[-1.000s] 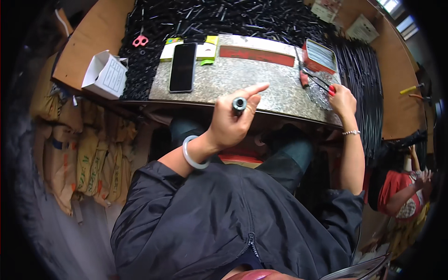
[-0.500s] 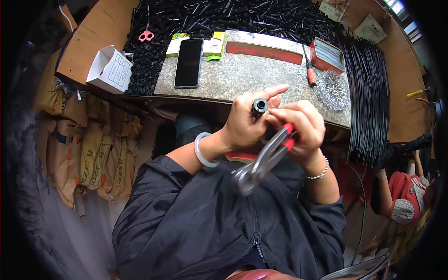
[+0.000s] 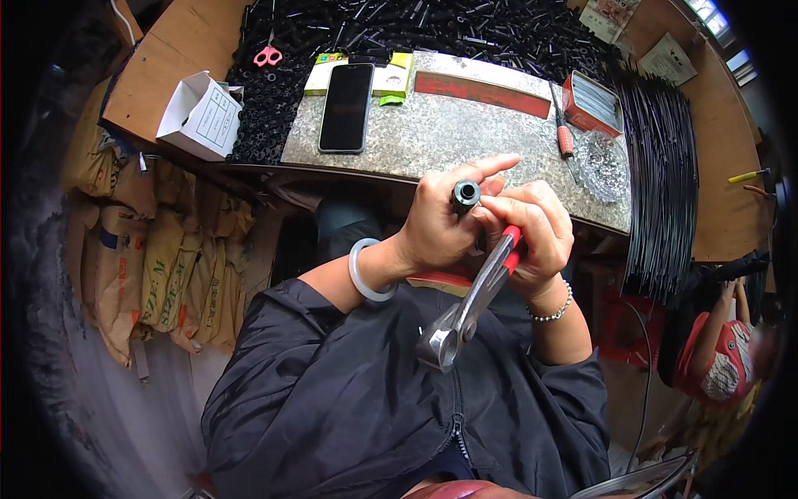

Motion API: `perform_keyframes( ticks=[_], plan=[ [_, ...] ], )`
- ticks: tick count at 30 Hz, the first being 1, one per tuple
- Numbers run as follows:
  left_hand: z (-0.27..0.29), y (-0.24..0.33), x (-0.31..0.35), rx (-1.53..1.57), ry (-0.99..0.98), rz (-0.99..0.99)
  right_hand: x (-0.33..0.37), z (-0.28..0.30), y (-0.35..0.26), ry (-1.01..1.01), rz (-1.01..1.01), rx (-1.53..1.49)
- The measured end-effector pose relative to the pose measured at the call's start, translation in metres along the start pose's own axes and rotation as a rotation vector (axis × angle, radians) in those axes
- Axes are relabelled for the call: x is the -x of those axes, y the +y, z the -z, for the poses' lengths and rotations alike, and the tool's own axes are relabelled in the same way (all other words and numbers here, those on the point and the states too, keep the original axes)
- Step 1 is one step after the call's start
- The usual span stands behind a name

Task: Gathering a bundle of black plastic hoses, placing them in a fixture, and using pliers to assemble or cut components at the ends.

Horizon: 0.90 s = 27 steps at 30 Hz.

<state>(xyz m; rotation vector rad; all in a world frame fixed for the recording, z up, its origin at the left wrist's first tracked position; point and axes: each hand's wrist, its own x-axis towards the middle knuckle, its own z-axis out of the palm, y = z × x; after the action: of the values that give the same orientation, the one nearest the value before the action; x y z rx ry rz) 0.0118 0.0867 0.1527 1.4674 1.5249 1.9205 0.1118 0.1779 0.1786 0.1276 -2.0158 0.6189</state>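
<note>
My left hand [image 3: 440, 224] pinches a short black tube [image 3: 465, 195] upright at chest height, index finger extended, while my right hand [image 3: 536, 233] is wrapped around the red-handled pliers [image 3: 470, 303], metal head pointing down, just before the granite slab [image 3: 449, 137].

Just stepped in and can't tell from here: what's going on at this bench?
A person in a black jacket holds a short black tube end-up in the left hand. The right hand grips red-handled metal pliers, whose head points down toward the lap. Ahead, the stone-topped bench carries a dark phone, and black tubes are heaped behind it.
</note>
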Motion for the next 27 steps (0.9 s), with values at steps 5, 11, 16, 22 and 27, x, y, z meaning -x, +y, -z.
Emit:
perform_keyframes(
  ticks=[5, 11, 16, 22, 27],
  plan=[
    [0.003, 0.004, 0.000, 0.003, -0.016, 0.023, -0.002, 0.000, -0.001, 0.017, 0.053, 0.011],
    [0.006, 0.006, -0.002, -0.032, -0.050, 0.052, -0.017, 0.012, 0.007, -0.151, -0.269, -0.189],
    [0.002, 0.010, -0.010, 0.153, 0.107, 0.148, -0.037, 0.023, 0.002, -0.294, -0.443, -0.155],
    [0.019, 0.016, -0.013, 0.263, 0.179, 0.300, -0.021, 0.079, -0.017, -0.822, -0.930, -0.517],
    [0.011, 0.010, -0.016, 0.180, 0.173, 0.218, -0.027, 0.081, -0.021, -0.961, -0.906, -0.447]
  ],
)
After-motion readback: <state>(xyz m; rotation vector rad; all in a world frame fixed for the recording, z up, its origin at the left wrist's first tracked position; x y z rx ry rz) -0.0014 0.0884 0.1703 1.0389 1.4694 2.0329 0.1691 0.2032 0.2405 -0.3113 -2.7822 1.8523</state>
